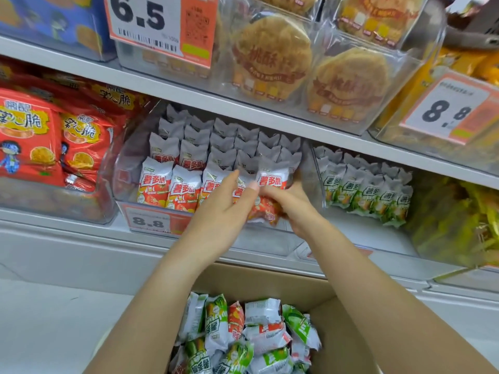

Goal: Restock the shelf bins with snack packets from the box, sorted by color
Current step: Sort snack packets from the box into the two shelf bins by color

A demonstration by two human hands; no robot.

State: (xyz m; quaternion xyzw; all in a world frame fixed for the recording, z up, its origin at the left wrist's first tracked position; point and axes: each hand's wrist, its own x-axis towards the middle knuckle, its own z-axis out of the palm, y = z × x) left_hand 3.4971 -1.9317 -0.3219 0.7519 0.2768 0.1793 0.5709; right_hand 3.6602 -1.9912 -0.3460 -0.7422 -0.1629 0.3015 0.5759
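A clear bin (pixel 129 168) on the middle shelf holds rows of upright red-and-white snack packets (pixel 183 187). My right hand (pixel 294 206) grips one red packet (pixel 271 182) at the bin's front right corner. My left hand (pixel 226 206) has its fingers straight, pressing against the front-row packets beside it. To the right, a second clear bin (pixel 318 168) holds green-and-white packets (pixel 364 193). Below, an open cardboard box (pixel 332 295) contains several mixed green and red packets (pixel 259 336).
Big red snack bags (pixel 40 141) fill the bin at left. Yellow-green bags (pixel 453 225) sit in the far right bin. The upper shelf carries round pastry packs (pixel 272 52) and price tags (pixel 162 22). Another price tag (pixel 154 220) hangs under the red-packet bin.
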